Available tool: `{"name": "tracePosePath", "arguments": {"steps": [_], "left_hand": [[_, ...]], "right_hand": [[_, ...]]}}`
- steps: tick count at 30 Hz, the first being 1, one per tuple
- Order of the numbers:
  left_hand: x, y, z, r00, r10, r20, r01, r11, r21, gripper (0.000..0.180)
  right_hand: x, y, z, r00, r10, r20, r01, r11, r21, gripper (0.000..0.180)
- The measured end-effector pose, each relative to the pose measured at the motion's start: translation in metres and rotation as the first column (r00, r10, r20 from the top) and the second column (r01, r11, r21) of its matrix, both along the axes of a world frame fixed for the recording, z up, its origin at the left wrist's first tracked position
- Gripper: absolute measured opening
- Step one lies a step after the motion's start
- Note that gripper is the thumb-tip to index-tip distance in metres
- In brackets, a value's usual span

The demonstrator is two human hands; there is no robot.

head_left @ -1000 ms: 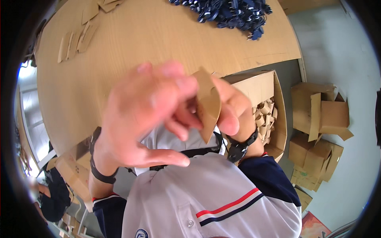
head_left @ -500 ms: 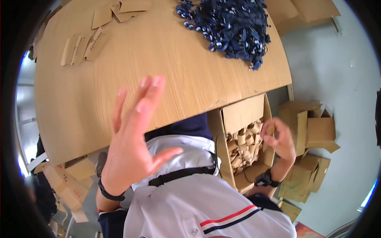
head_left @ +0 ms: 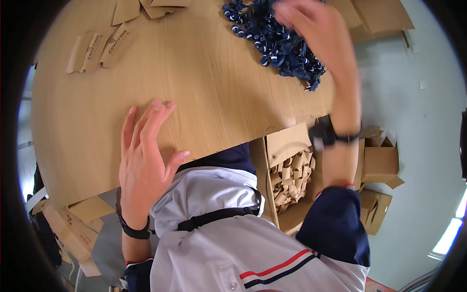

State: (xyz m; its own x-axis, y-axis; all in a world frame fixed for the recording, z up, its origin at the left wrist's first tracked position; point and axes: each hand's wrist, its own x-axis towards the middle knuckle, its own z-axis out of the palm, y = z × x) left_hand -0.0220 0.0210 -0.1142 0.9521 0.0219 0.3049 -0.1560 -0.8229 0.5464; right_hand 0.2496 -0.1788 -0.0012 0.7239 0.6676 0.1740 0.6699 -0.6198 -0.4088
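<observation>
A heap of dark blue earphones (head_left: 277,53) with tangled cords and small plugs lies at the far right of the wooden table (head_left: 194,82). My right hand (head_left: 316,19) reaches over the heap's far right side. Motion smears its fingers, and whether it touches or grips any of the earphones is hidden. Above the table's near edge, my left hand (head_left: 146,160) is open and holds nothing, thumb spread away from the outstretched fingers. Folded brown card sleeves (head_left: 97,51) with dark print lie at the far left.
Below the table edge, by my right forearm, stands a carton (head_left: 270,190) holding many rolled card pieces (head_left: 292,180). Another carton (head_left: 372,19) sits beyond the table's right side. More cartons (head_left: 382,163) stand along the right wall, and flattened cardboard (head_left: 73,228) lies at lower left.
My right hand has swung up from above the carton of rolled card pieces to the earphone heap. My left hand has moved slightly left and lower, staying open.
</observation>
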Motion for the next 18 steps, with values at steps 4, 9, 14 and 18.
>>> {"name": "tracePosePath", "arguments": {"steps": [4, 9, 14, 18], "left_hand": [[-0.007, 0.006, 0.005, 0.999, 0.017, -0.039, -0.018, 0.999, -0.035, 0.059], [-0.006, 0.006, 0.003, 0.999, 0.053, -0.005, -0.054, 0.99, -0.133, 0.054], [-0.01, 0.01, 0.009, 1.0, -0.009, -0.018, 0.004, 0.972, -0.234, 0.049], [-0.009, 0.009, 0.055, 0.999, -0.007, -0.036, -0.011, 0.886, -0.463, 0.045]], "right_hand": [[0.1, 0.073, -0.055, 0.958, 0.233, 0.165, -0.221, 0.971, -0.089, 0.019], [0.11, 0.08, -0.062, 0.958, 0.285, 0.002, -0.278, 0.935, -0.22, 0.022], [0.058, 0.065, -0.02, 0.926, 0.185, 0.329, -0.191, 0.981, -0.012, 0.019], [-0.006, 0.053, 0.033, 0.993, 0.028, 0.114, -0.067, 0.934, 0.35, 0.015]]}}
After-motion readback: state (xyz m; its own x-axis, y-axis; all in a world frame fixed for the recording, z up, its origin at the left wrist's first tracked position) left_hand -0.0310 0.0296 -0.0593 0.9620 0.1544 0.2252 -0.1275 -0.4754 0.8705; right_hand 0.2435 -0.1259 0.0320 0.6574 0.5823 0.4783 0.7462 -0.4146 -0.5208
